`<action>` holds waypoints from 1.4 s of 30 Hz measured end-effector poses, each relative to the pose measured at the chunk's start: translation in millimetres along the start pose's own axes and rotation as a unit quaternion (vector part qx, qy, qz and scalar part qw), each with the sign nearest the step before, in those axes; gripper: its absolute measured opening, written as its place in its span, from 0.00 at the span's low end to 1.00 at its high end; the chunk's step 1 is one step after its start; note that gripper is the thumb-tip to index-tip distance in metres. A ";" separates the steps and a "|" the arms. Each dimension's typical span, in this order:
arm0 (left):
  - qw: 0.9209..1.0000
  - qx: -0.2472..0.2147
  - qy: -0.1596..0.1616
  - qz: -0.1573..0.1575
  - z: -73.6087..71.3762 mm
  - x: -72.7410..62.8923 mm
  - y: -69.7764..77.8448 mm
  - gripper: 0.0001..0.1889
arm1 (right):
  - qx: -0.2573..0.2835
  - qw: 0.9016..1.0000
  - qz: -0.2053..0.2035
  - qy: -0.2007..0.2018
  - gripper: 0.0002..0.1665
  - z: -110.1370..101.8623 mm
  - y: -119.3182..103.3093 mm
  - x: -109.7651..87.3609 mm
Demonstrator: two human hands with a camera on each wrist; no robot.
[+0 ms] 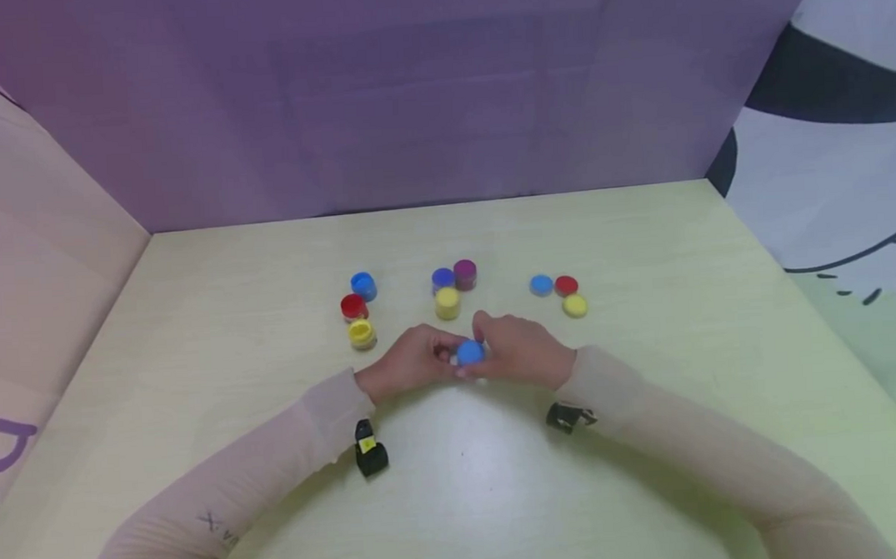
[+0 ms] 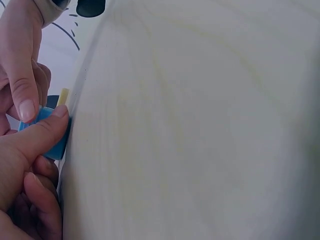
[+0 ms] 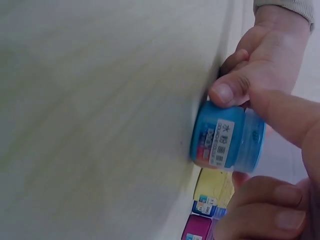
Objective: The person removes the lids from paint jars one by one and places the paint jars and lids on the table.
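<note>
Between both hands, close over the table in front of me, is a blue paint jar (image 1: 469,352) with a white printed label. In the right wrist view the jar (image 3: 220,140) stands upright, its lid toward my right hand. My left hand (image 1: 416,360) grips the jar's body between thumb and fingers. Around the lid, my right hand (image 1: 522,351) curls its thumb and fingers from the other side. The left wrist view shows part of the blue jar (image 2: 59,145) behind my left thumb, with fingers hiding the rest.
Beyond my left hand stand open-topped blue (image 1: 363,286), red (image 1: 354,307) and yellow (image 1: 361,334) jars. Lidded yellow (image 1: 447,304), violet-blue (image 1: 443,279) and purple (image 1: 464,275) jars group behind the held one. Blue (image 1: 542,285), red (image 1: 566,286) and yellow (image 1: 575,306) lids lie at right.
</note>
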State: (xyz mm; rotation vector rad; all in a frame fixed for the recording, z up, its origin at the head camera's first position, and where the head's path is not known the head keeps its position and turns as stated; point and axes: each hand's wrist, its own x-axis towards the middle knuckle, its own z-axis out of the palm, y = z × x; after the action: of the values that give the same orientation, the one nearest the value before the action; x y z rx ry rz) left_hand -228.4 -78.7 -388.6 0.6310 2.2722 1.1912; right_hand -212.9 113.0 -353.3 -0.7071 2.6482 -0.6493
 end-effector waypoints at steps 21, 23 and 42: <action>1.000 -0.003 0.007 -0.009 0.7 -1.0 3.2 0.13 | 0.042 0.993 -0.110 -0.023 0.21 -10.6 12.1 -3.5; 1.000 0.000 0.009 -0.010 0.6 -0.7 3.0 0.13 | 0.042 0.992 -0.115 -0.027 0.22 -12.4 11.6 -4.0; 1.000 -0.005 -0.004 -0.013 -1.0 0.0 1.7 0.14 | 0.016 0.999 -0.028 0.010 0.25 -2.8 2.9 -1.9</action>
State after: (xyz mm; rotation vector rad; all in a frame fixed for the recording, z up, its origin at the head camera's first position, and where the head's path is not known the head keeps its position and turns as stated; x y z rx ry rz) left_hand -228.7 -78.4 -386.6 0.5994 2.2601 1.1846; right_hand -213.6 117.2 -352.1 -0.7724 2.6384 -0.7152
